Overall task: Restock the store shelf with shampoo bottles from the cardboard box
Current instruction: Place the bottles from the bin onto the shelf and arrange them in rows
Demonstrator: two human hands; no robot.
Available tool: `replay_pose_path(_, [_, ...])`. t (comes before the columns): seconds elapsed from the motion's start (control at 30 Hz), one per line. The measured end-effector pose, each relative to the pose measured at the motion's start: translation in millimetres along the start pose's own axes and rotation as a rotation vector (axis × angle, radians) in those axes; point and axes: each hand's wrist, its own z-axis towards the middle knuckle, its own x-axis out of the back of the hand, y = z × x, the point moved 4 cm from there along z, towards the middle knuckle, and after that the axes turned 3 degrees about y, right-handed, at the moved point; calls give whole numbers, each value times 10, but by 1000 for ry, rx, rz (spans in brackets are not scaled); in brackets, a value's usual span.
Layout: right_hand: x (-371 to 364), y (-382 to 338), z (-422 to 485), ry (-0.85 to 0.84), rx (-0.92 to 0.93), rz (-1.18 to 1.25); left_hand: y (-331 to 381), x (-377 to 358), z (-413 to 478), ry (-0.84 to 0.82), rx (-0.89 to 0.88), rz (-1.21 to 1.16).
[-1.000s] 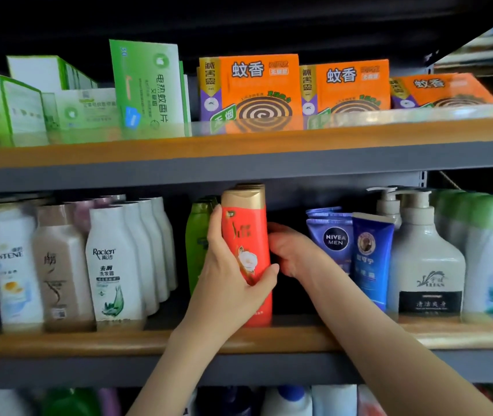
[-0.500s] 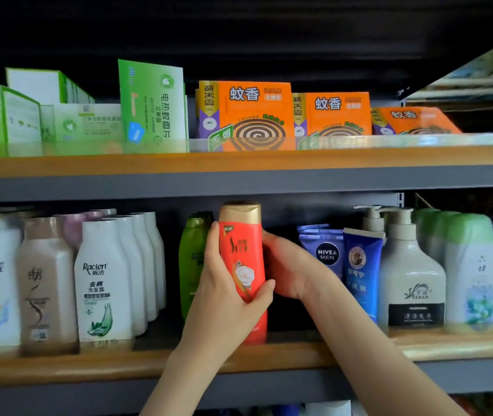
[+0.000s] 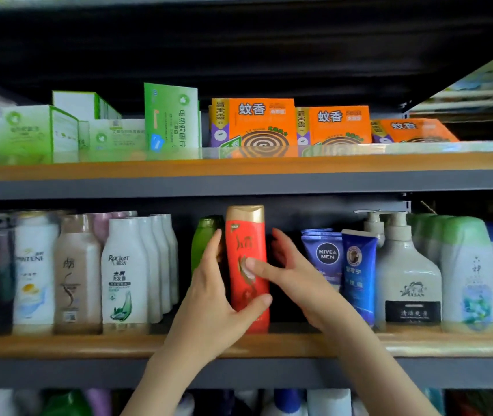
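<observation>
red bottle [image 3: 246,265] centre frame on shelf [image 3: 89,345], long axis vertical, cap up. left hand [image 3: 215,307] grips it; right hand [image 3: 296,280] spread, thumb touching label.

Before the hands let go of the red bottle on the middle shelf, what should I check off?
1. Red shampoo bottle stands upright on the shelf: ok.
2. Its label faces outward: ok.
3. Left hand grips it, thumb across the front: ok.
4. Right hand touches its front with the thumb: ok.
5. Gap to the green bottle: cannot tell, the left fingers cover it.
6. Room beside the Nivea Men tube: ok, a dark gap lies between.
</observation>
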Motion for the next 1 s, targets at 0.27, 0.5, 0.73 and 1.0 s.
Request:
replay_pose_path(0.27, [-321, 12, -116, 291, 426, -473, -375, 380, 187, 150, 66, 60])
replay_pose_path(0.5, [-392, 85, -49, 369, 341, -415, -534, 199, 440, -127, 281, 92])
replay_pose_path(0.73, [-376, 101, -17, 329, 284, -358, -638, 196, 558, -164, 378, -33])
replay_pose_path(1.0, [-373, 117, -19, 298, 297, -313, -680, 246, 478, -237, 385, -258])
